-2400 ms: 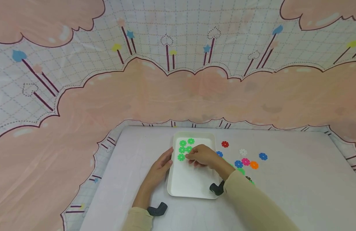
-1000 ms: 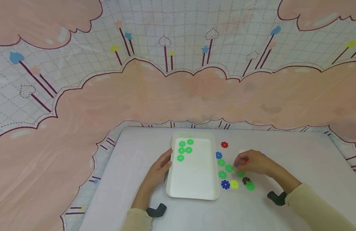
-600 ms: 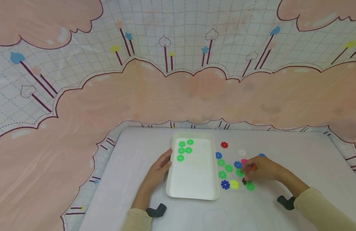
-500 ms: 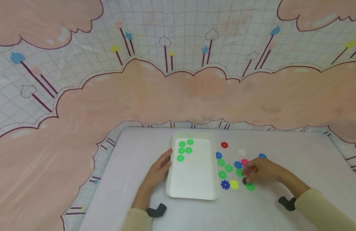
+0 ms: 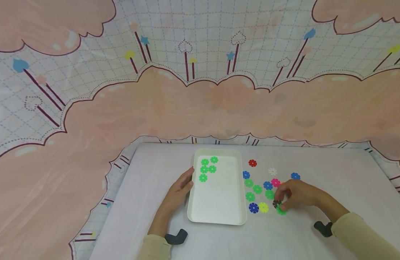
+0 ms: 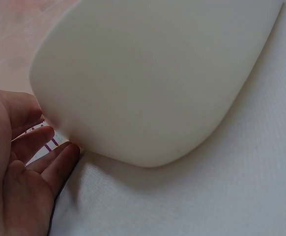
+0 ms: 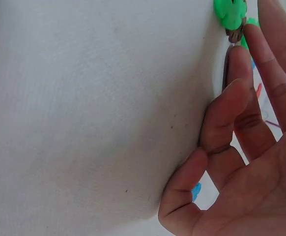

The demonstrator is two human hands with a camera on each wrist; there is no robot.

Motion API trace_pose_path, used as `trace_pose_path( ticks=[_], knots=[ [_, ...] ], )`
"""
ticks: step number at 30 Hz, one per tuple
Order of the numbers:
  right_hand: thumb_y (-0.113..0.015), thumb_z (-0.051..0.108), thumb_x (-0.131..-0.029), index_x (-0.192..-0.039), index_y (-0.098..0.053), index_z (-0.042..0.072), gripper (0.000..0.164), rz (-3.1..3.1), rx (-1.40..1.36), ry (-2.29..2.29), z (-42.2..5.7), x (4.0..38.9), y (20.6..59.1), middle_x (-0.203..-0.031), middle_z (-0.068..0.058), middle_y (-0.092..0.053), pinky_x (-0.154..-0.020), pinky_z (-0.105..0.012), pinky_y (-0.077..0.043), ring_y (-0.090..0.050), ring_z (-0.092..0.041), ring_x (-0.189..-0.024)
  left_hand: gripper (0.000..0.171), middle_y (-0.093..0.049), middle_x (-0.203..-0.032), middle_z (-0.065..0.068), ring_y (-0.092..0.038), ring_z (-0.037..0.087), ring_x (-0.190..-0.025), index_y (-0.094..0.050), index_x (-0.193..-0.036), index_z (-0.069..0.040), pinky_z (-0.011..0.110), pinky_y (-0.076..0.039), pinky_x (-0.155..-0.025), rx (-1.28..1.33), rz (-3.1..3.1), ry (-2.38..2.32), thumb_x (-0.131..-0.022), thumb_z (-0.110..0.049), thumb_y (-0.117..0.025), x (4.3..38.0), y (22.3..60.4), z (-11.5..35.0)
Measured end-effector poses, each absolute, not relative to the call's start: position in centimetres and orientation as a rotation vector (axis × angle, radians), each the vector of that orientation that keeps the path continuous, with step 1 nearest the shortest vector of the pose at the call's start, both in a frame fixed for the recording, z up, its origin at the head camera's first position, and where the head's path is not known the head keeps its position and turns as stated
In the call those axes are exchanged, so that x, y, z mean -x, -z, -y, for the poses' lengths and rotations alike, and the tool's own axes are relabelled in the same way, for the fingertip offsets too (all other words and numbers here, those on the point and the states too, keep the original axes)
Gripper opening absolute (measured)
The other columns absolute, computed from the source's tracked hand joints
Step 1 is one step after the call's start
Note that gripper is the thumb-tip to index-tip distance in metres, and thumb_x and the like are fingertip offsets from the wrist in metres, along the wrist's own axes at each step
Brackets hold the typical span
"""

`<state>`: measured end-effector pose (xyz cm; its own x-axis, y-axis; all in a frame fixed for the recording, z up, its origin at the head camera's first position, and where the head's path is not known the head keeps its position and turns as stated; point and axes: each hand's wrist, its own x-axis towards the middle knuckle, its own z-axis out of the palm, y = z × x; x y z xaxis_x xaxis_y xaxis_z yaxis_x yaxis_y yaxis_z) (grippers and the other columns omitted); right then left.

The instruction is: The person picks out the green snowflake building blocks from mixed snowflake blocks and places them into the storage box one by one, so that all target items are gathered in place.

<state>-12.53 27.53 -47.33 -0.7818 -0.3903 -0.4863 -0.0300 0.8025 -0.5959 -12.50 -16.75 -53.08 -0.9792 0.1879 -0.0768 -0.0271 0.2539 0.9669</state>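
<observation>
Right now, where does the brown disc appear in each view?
Head: brown disc low, right of centre, at the right hand.
Left wrist: not in it.
Right wrist: brown disc near the top edge, right of centre.
Landmark, head and right wrist: the green disc overlapping it.

One white rectangular plastic tray is counted, and five bright green, flower-shaped plastic discs are contained in it. On the white table surface, fifteen discs of the same shape are counted: five green discs, three medium blue discs, one dark blue disc, one yellow disc, one red disc, one white disc, one pink disc, one dark brown disc and one orange disc, the last being mostly hidden. One left hand, one right hand, two beige fabric sleeves and two black angular wrist-worn pieces are also counted.
</observation>
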Motion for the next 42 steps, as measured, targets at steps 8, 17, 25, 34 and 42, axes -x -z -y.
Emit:
trace_pose_path(
  ticks=[8, 17, 25, 34, 42],
  knots=[
    [-0.095, 0.025, -0.068, -0.095, -0.072, 0.026, 0.036, -2.339, 0.392, 0.755, -27.8, 12.6, 47.4, -0.09, 0.001, -0.061, -0.067, -0.027, -0.049, -0.053, -0.021, -0.085, 0.05, -0.039, -0.162, -0.011, -0.039, 0.021, -0.151, -0.046, -0.154, -0.024, 0.045, -0.034, -0.123, -0.14, -2.333, -1.814, -0.106, -0.019, -0.056, 12.5, 53.1, 16.7],
    [-0.092, 0.016, -0.071, -0.089, -0.069, 0.026, 0.03, -2.376, 0.457, 0.738, -27.6, 12.6, 47.6, -0.086, 0.003, -0.059, -0.066, -0.026, -0.046, -0.052, -0.018, -0.084, 0.051, -0.038, -0.164, -0.006, -0.038, 0.025, -0.151, -0.045, -0.155, -0.021, 0.046, -0.034, -0.123, -0.172, -2.334, -1.817, -0.106, -0.017, -0.055, 12.7, 53.1, 16.8],
    [-0.092, 0.015, -0.071, -0.087, -0.071, 0.025, 0.029, -2.406, 0.332, 0.703, -27.4, 12.6, 47.7, -0.086, 0.002, -0.06, -0.071, -0.032, -0.048, -0.053, -0.021, -0.085, 0.05, -0.039, -0.163, -0.01, -0.039, 0.022, -0.151, -0.047, -0.154, -0.024, 0.045, -0.034, -0.123, -0.142, -2.334, -1.807, -0.105, -0.017, -0.056, 12.7, 53.0, 16.7],
    [-0.089, 0.018, -0.077, -0.086, -0.069, 0.021, 0.023, -2.367, 0.328, 0.736, -27.8, 13.1, 47.7, -0.086, 0.001, -0.062, -0.071, -0.032, -0.051, -0.055, -0.021, -0.085, 0.05, -0.039, -0.163, -0.01, -0.039, 0.021, -0.151, -0.047, -0.154, -0.025, 0.045, -0.034, -0.123, -0.139, -2.34, -1.802, -0.105, -0.019, -0.057, 12.7, 53.1, 16.7],
    [-0.086, 0.021, -0.081, -0.087, -0.069, 0.02, 0.018, -2.297, 0.322, 0.756, -28.1, 13.9, 47.5, -0.088, 0.0, -0.064, -0.072, -0.032, -0.053, -0.056, -0.022, -0.09, 0.049, -0.039, -0.163, -0.009, -0.038, 0.023, -0.151, -0.047, -0.153, -0.027, 0.046, -0.034, -0.123, -0.148, -2.35, -1.807, -0.105, -0.019, -0.057, 12.6, 53.2, 16.7]
  ],
)
